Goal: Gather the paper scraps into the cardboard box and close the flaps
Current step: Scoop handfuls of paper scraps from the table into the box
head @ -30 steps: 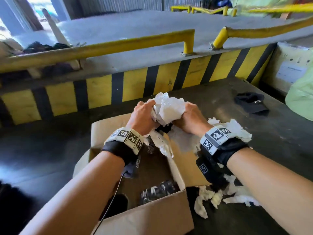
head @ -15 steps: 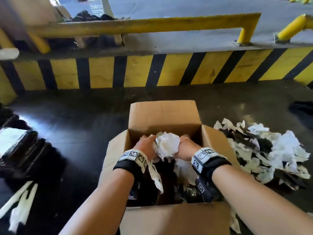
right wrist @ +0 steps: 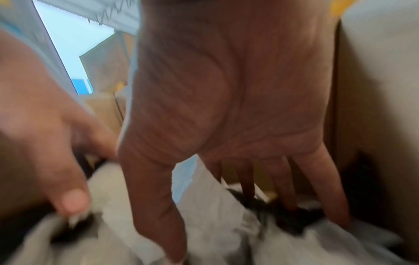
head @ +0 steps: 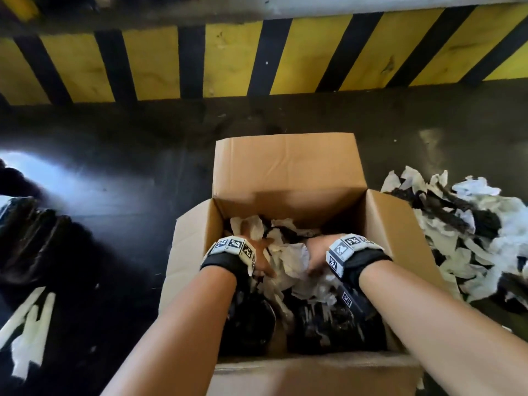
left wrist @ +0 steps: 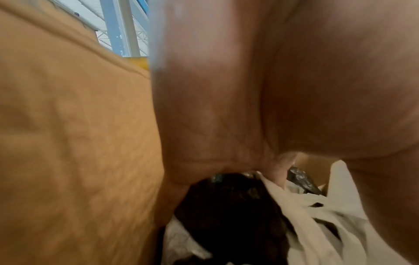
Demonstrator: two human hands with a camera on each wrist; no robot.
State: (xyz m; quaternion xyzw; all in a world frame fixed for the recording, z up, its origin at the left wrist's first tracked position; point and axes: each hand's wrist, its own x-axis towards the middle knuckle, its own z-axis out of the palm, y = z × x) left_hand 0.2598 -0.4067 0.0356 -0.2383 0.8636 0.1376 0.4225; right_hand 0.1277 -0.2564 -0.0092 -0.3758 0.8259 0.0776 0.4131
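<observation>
Head view: both hands reach down inside the open cardboard box (head: 285, 167), the left hand (head: 258, 254) at 9 o'clock and the right hand (head: 315, 252) at 3 o'clock of the white paper scraps (head: 288, 260) heaped between them. All 4 flaps stand open; the far flap points to 12 o'clock. A loose scrap pile (head: 468, 235) lies on the dark floor (head: 128, 155) at 3 o'clock of the box, beyond its right flap. A striped curb (head: 228, 61) runs across at 12 o'clock.

Left wrist view: the palm (left wrist: 249, 89) fills the frame beside the box wall (left wrist: 68, 143); whether its fingers are curled cannot be told.

Right wrist view: the right hand's fingers (right wrist: 322, 188) are straight and spread, pressing down into the scraps (right wrist: 204, 206).
</observation>
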